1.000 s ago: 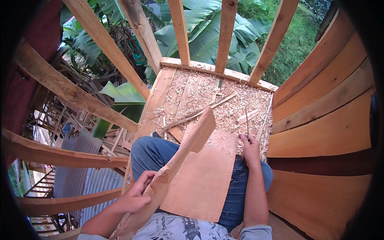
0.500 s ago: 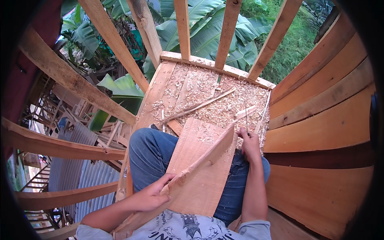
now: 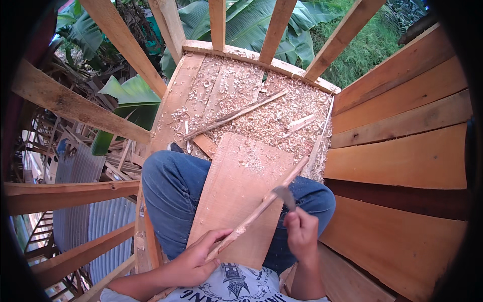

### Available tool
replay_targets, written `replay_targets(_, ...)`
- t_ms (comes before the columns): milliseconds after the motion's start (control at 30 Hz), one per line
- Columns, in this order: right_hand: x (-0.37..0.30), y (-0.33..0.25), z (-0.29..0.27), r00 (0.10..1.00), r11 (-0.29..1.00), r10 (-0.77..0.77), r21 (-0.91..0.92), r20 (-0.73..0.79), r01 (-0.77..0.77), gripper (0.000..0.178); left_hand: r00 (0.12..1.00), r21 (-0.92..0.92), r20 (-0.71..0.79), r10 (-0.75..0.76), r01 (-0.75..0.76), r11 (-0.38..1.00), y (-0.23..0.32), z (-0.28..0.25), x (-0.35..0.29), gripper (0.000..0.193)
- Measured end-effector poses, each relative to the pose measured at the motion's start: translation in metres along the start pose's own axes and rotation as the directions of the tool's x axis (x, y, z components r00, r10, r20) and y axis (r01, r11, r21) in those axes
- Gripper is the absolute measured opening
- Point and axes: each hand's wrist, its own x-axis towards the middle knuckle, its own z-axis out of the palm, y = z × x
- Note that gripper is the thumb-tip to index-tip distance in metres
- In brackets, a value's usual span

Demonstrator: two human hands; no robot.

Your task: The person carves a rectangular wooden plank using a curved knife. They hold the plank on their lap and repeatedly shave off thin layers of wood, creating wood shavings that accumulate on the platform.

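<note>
A long, narrow wooden strip (image 3: 259, 210) slants over my lap, its far end up and to the right. My left hand (image 3: 204, 255) is closed around its near part, fingers over one side and thumb under. In my right hand (image 3: 303, 232) is a knife (image 3: 286, 198) with a short, broad-looking blade; the fist hides its handle. The blade lies against or just over the strip's far half; I cannot tell if it bites. Beneath the strip, a wide pale board (image 3: 234, 183) rests across my legs, with a few shavings on its far part.
Curled shavings (image 3: 261, 118) cover the plank floor ahead. A split stick (image 3: 236, 114) and a small wood piece (image 3: 301, 123) lie among them. Upright wooden slats (image 3: 217, 25) rail the front and left side. A plank wall (image 3: 397, 156) stands close on the right.
My right hand has moved down and left, bringing the knife blade from beyond the strip onto its far half. The strip has turned and now shows a narrower face. The view has shifted slightly.
</note>
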Motion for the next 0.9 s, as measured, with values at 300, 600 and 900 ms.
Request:
replay_targets(300,-0.031,-0.010,0.007,0.999,0.940,-0.001,-0.342,0.054,0.019,0.031,0.997,0.107,-0.008,0.075,-0.074,0.992,0.000,0.006,0.005,0.061)
replay_targets(600,-0.022,0.013,0.004,0.999,0.963,0.010,-0.267,-0.054,-0.024,0.032,0.998,0.075,-0.012,0.068,-0.067,0.995,-0.002,0.006,0.006,0.062)
replay_targets(900,-0.029,0.020,0.023,0.993,0.956,-0.113,-0.267,0.043,0.120,0.035,0.993,0.150,-0.013,0.119,-0.115,0.982,0.001,0.005,0.007,0.062)
